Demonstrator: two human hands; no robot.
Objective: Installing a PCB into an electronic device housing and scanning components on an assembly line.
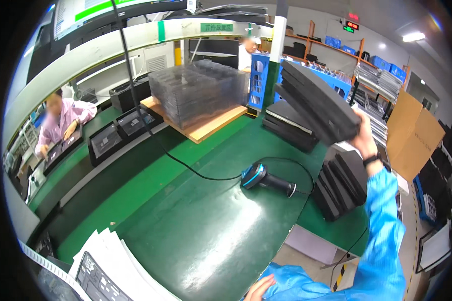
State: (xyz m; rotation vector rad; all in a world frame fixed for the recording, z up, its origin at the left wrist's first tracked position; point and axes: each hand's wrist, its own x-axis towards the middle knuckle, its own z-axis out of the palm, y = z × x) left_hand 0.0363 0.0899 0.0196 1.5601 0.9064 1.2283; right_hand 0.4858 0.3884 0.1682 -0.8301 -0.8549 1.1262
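Observation:
My right hand (365,138) is raised at the right, closed round the end of a black foam slab (319,103). The slab is thick, looks layered, and slants up and away to the left. Beneath it, more black foam slabs (289,125) lie at the far right of the green table, with a fanned stack of black foam pieces (339,183) nearer to me. Low at the bottom edge, in front of my blue clothing, my left hand (260,289) shows only in part; its fingers are stretched out and nothing is seen in them.
A black barcode scanner (267,179) lies on the green table (211,215), its cable looping around. Stacked clear plastic trays (198,93) rest on a wooden board (208,130). White sheets (115,261) are at lower left. A person in pink (60,120) works across a conveyor; another stands farther back.

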